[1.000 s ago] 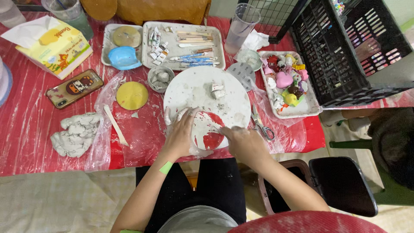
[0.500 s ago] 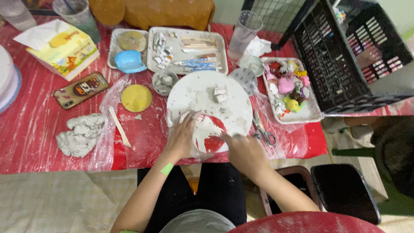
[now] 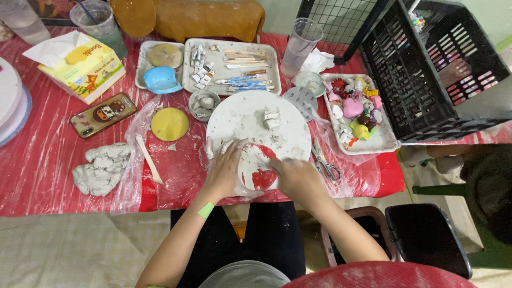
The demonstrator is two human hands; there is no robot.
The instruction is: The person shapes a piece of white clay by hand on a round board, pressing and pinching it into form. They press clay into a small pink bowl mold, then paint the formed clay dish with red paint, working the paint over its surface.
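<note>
My left hand (image 3: 226, 170) and my right hand (image 3: 298, 178) press on a red object smeared with white clay (image 3: 258, 165) at the near edge of the table. The object lies at the front of a round white board (image 3: 256, 122) that carries small lumps of clay (image 3: 270, 119). Both hands grip its sides, fingers curled around it. A green band sits on my left wrist.
A lump of grey clay (image 3: 101, 168) in plastic and a wooden stick (image 3: 148, 159) lie at left, near a yellow disc (image 3: 169, 124) and a phone (image 3: 103, 114). Tool trays (image 3: 232, 66), scissors (image 3: 325, 160), a tray of coloured figures (image 3: 357, 112), a black crate (image 3: 426, 69), cups and a tissue box surround them.
The view has shifted slightly. My hands stay on the red clay-covered object, with the right hand moved a little closer around its side.
</note>
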